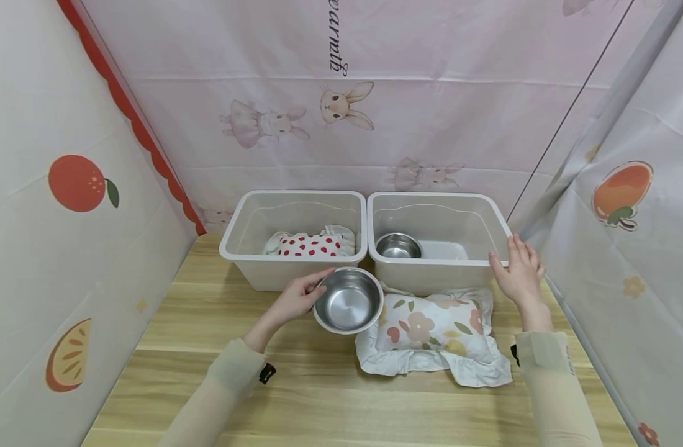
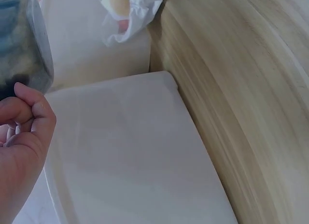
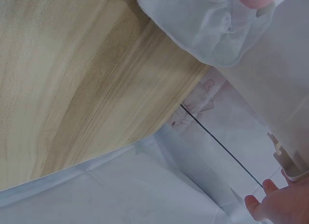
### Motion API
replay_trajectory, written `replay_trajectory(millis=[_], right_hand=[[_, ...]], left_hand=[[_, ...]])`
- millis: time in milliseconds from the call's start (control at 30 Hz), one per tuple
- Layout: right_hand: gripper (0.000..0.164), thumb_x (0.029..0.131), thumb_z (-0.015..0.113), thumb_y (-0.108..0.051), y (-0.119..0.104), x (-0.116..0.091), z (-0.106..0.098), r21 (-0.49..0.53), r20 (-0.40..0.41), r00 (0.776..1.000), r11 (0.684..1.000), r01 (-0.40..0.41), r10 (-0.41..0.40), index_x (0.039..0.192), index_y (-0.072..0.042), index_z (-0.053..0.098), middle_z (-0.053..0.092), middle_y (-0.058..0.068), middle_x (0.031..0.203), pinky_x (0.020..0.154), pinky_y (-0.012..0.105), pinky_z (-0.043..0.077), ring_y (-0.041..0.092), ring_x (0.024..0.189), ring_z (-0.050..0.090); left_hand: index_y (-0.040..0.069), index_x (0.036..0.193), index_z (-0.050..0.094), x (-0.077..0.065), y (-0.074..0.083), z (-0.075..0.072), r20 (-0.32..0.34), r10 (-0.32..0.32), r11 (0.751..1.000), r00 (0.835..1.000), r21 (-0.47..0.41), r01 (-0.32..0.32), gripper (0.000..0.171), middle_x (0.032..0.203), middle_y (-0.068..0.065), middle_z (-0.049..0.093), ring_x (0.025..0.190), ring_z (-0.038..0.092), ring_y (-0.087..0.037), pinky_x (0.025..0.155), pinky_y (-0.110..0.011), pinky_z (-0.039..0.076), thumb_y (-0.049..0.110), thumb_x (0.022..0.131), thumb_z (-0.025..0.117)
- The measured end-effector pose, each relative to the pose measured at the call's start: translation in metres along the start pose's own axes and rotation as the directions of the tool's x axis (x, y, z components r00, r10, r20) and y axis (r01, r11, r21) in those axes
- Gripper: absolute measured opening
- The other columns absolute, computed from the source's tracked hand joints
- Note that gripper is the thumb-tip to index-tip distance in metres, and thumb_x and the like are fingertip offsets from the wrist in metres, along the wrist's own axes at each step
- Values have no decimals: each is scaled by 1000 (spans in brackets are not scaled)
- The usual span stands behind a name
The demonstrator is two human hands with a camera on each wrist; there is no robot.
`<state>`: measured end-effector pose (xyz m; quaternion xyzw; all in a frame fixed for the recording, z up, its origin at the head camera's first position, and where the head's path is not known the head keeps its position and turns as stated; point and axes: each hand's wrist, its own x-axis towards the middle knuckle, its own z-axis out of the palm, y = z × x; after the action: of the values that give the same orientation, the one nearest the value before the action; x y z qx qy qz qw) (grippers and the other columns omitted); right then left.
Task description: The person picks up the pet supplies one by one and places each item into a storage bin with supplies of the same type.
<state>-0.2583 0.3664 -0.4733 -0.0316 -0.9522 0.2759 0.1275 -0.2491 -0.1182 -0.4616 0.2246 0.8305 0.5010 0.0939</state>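
Note:
My left hand pinches the left rim of a round stainless steel bowl, thumb over the edge. The bowl is raised in front of the two white bins, its opening facing up, overlapping a corner of the floral pillow in the head view. Only the bowl's outer side shows in the left wrist view. With fingers extended, my right hand rests on the front right corner of the right bin. Inside that bin, at its left, sits another steel bowl.
The left bin holds a white pillow with red strawberries. Both bins stand side by side at the back of the wooden table, against a printed curtain. More printed curtains hang at left and right. The frilled floral pillow lies before the right bin.

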Motion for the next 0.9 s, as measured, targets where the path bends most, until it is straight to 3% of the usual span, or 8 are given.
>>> replay_trajectory(millis=[300, 700, 900], right_hand=[[78, 102, 31, -51, 0, 0, 0, 3, -3, 1000, 1000, 7, -7, 154, 4, 11, 9, 25, 160, 107, 71, -2, 49, 143, 2], [78, 102, 32, -51, 0, -1, -1, 11, -5, 1000, 1000, 1, -1, 154, 4, 12, 9, 24, 161, 106, 72, -1, 50, 143, 3], [77, 102, 32, -50, -1, -1, 0, 8, -8, 1000, 1000, 0, 0, 154, 4, 12, 8, 23, 161, 106, 71, 0, 50, 142, 4]], left_hand=[[2, 143, 47, 2, 14, 2, -6, 9, 1000, 1000, 19, -9, 45, 56, 3, 41, 46, 40, -7, 45, -20, 34, 7, 99, 54], [15, 143, 51, 12, 16, 2, -26, 18, 1000, 999, -1, -18, 44, 53, 3, 41, 46, 41, -10, 44, -22, 35, 12, 99, 54], [11, 143, 52, 15, 20, 2, -30, 26, 999, 999, -26, -27, 44, 53, 3, 41, 45, 40, -10, 44, -21, 35, 11, 99, 55]])
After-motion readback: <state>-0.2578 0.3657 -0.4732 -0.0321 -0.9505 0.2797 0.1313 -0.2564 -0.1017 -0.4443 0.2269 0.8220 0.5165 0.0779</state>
